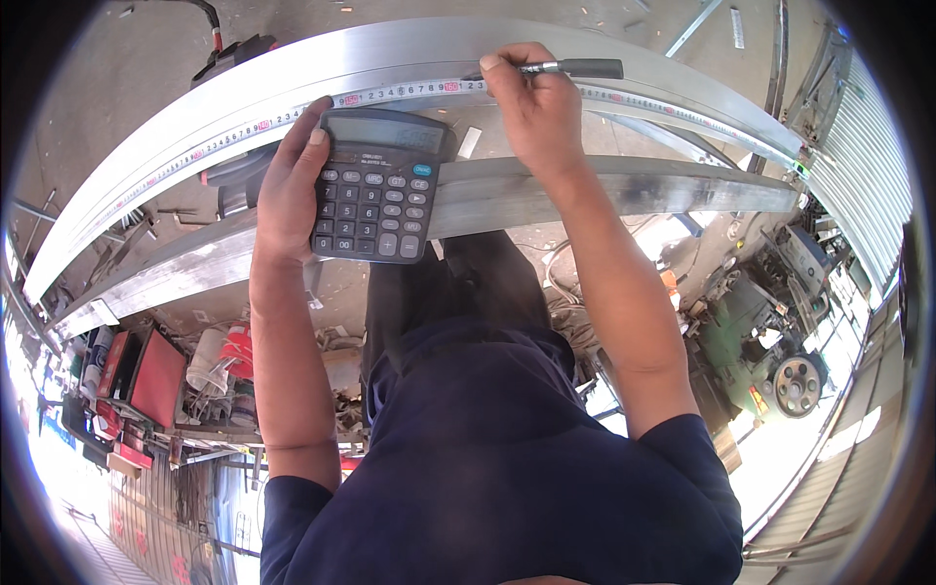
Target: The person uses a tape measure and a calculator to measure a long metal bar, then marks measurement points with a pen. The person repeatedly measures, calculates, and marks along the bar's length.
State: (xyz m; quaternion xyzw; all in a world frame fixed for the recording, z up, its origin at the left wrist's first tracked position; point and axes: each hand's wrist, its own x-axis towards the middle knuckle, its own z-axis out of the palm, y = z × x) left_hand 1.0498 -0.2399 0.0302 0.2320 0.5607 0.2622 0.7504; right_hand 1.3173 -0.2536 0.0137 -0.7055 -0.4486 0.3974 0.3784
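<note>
My left hand (290, 200) grips a dark grey calculator (385, 166) by its left side, with the thumb on its edge and a fingertip reaching up to the tape measure. In my right hand (536, 112) is a black marker (585, 68), pinched between thumb and fingers, its tip low at the tape's edge. The white tape measure (409, 90) lies stretched along a long silvery metal profile (390, 49), which the fisheye view bends into an arc. The calculator's display figures are too faint to read.
A second metal bar (624, 185) runs parallel, nearer to me. On the left lower side are a red box (154, 378) and cluttered tools. A green machine with a handwheel (797, 386) stands at the right. Corrugated metal sheeting (868, 166) rises at the far right.
</note>
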